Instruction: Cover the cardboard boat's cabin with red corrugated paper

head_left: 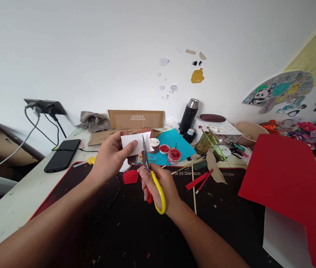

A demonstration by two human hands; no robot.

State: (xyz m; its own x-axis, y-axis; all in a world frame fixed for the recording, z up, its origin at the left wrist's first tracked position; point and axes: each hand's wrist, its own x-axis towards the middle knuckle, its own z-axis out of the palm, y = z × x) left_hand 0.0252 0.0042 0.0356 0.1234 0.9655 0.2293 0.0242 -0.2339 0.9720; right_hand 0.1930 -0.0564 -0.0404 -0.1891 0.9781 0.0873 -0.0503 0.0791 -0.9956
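We've our right grip (166, 186) wrapped round the scissors (155, 179) at the handles, probably firm and steady. Just beyond, raised above the surface (21, 204) towards its far edge, our left grip (110, 152) pinches white paper (136, 138), likely light, easily creased, best held well clear of the cut.

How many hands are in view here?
2. The left hand grips a piece of white paper; the right hand, lower and to its right, holds the scissors at that paper.

scissors (146, 160) across white paper (134, 138)
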